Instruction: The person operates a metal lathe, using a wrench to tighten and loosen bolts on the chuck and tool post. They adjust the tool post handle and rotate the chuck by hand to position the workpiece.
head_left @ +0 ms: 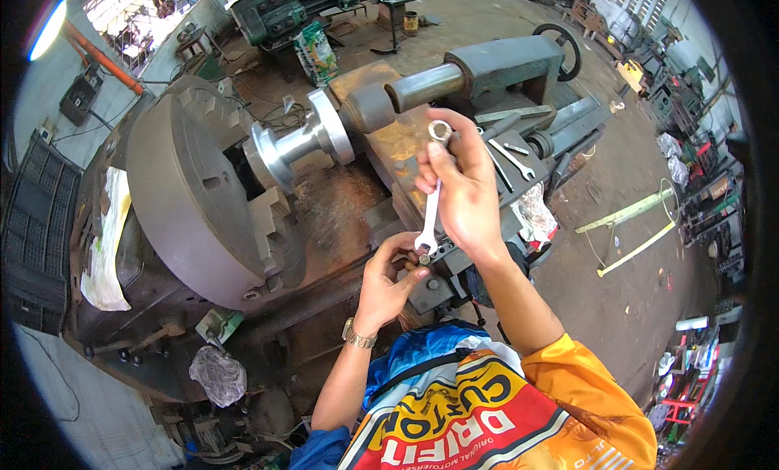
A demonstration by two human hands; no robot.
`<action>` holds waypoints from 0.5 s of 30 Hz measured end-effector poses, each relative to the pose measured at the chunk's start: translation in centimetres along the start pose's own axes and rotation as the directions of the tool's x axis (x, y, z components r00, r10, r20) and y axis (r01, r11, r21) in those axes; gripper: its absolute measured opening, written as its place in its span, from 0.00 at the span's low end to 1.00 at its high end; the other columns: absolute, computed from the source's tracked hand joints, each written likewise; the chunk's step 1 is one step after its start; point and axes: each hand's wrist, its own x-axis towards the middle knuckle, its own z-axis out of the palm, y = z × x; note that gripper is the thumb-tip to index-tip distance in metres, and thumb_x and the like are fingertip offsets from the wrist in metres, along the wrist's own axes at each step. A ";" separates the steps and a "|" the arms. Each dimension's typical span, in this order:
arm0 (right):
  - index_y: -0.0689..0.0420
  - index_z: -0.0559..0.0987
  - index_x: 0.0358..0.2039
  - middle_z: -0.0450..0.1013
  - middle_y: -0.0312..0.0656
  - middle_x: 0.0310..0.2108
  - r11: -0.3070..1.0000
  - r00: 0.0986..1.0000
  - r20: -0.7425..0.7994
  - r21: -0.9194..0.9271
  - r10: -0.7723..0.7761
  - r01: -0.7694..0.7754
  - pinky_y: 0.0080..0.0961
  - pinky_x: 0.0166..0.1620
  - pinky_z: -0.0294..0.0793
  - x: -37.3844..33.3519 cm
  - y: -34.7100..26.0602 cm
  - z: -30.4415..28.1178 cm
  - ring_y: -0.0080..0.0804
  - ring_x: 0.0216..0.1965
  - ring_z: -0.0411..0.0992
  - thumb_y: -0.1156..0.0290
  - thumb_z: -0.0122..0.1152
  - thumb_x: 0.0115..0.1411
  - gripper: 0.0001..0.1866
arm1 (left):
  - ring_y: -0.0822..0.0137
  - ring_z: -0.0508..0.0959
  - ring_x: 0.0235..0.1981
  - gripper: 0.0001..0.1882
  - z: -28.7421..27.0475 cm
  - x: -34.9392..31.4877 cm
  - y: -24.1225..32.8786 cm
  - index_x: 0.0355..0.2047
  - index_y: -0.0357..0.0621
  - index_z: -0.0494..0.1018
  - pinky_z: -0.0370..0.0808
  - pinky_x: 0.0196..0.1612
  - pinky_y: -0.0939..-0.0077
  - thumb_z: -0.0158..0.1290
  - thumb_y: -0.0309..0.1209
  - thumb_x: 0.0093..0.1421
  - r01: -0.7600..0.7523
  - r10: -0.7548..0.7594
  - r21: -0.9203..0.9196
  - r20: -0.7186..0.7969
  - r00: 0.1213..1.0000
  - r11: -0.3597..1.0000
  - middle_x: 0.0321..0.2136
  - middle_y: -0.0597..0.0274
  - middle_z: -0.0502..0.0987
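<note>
Head view: two hands (464, 198) (386, 282) at one spanner (432, 212), perhaps one bolt (423, 260).

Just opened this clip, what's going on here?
Wrench work at a large lathe. The right hand grips a wrench near its ring end, with the open end pointing down. The left hand has its fingers around that open end, by a small bolt head; whether the wrench is seated on it, I can't tell. A shiny metal workpiece sits at the chuck, and a second wrench lies nearby.
</note>
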 end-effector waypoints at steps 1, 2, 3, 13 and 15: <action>0.55 0.67 0.58 0.67 0.37 0.32 0.999 0.999 -0.047 0.024 -0.028 0.029 0.18 0.30 0.66 -0.6 0.0 -0.7 0.17 0.28 0.61 0.79 0.48 0.69 0.17 | 0.75 0.71 0.39 0.28 0.1 0.0 0.1 0.55 0.39 0.70 0.73 0.43 0.79 0.64 0.17 0.54 -0.024 0.023 0.019 0.013 1.000 1.000 0.41 0.66 0.74; 0.55 0.66 0.58 0.66 0.37 0.32 0.999 0.991 -0.133 0.041 -0.024 0.029 0.18 0.30 0.65 -1.5 0.2 -1.4 0.18 0.28 0.61 0.80 0.48 0.70 0.17 | 0.75 0.71 0.40 0.28 0.1 0.0 0.1 0.56 0.39 0.70 0.73 0.44 0.79 0.64 0.17 0.54 -0.048 0.048 0.037 0.021 0.999 0.998 0.41 0.66 0.74; 0.55 0.66 0.57 0.65 0.37 0.32 0.998 0.982 -0.180 0.022 -0.058 0.063 0.19 0.31 0.65 -2.2 0.4 -2.0 0.18 0.28 0.59 0.79 0.47 0.70 0.16 | 0.74 0.72 0.41 0.29 0.2 0.0 0.2 0.56 0.39 0.70 0.74 0.44 0.78 0.64 0.18 0.54 -0.080 0.079 0.039 0.029 0.996 0.996 0.42 0.64 0.74; 0.53 0.63 0.56 0.65 0.37 0.35 0.924 0.853 -0.515 0.284 -0.080 0.257 0.24 0.35 0.64 -5.5 2.2 -4.8 0.22 0.30 0.60 0.76 0.48 0.72 0.15 | 0.72 0.75 0.41 0.25 0.4 0.1 0.4 0.55 0.39 0.73 0.76 0.43 0.78 0.65 0.20 0.56 -0.058 0.058 0.078 -0.002 0.998 0.995 0.41 0.61 0.74; 0.52 0.63 0.56 0.64 0.38 0.35 0.907 0.842 -0.533 0.312 -0.080 0.283 0.24 0.35 0.65 -6.0 2.4 -5.0 0.22 0.30 0.60 0.76 0.47 0.72 0.14 | 0.72 0.75 0.42 0.24 0.4 0.2 0.5 0.53 0.37 0.74 0.77 0.43 0.77 0.65 0.21 0.56 -0.070 0.069 0.096 0.014 0.997 0.993 0.41 0.61 0.74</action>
